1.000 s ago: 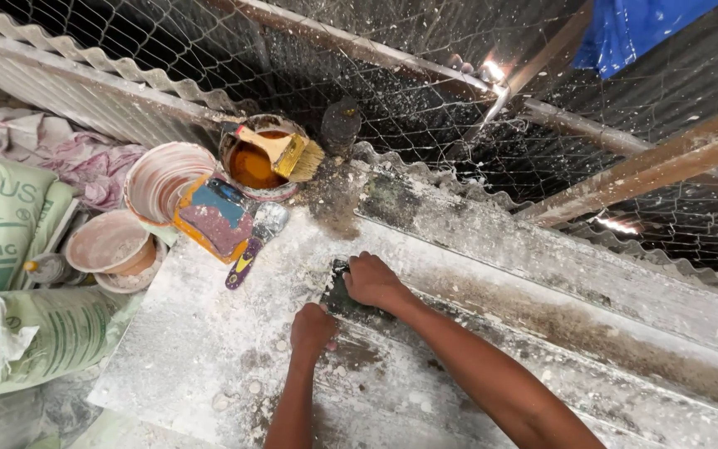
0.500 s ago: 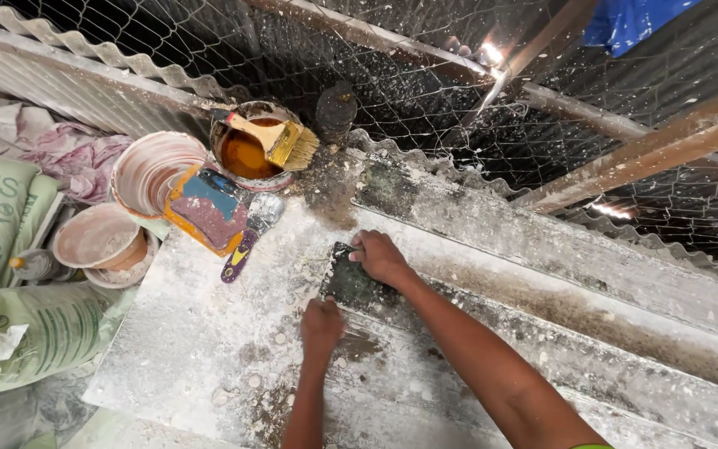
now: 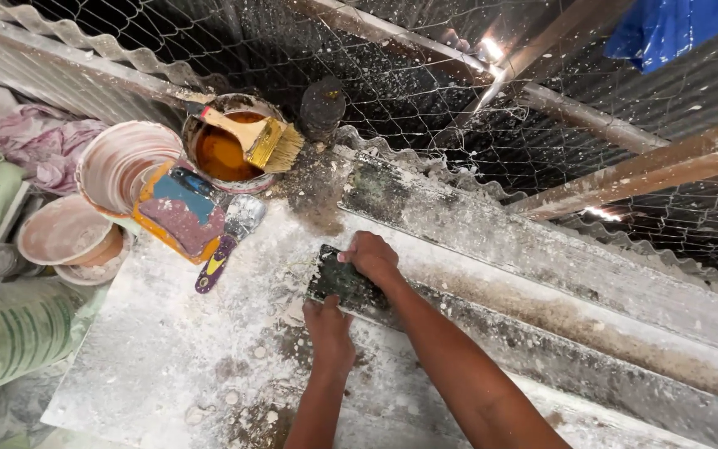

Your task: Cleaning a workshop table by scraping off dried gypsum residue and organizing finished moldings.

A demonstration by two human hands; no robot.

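Note:
A dark, dusty sheet of sandpaper (image 3: 338, 281) lies flat on a white-powdered board (image 3: 168, 366). My right hand (image 3: 371, 258) presses on the sheet's far right part, fingers curled over its edge. My left hand (image 3: 330, 333) rests on the sheet's near edge, fingers bent down onto it. Both forearms reach in from the bottom of the view. White dust covers the board around the sheet.
At the left stand a tin of orange-brown liquid (image 3: 222, 154) with a paintbrush (image 3: 259, 140) across it, empty white-stained bowls (image 3: 114, 162), a scraper with a purple handle (image 3: 230, 241) and green sacks (image 3: 10, 333). Wire mesh (image 3: 425, 91) and corrugated sheeting rise behind.
Both hands have slid with the sandpaper a little along the board, the right hand going farther up and away. The view has shifted slightly.

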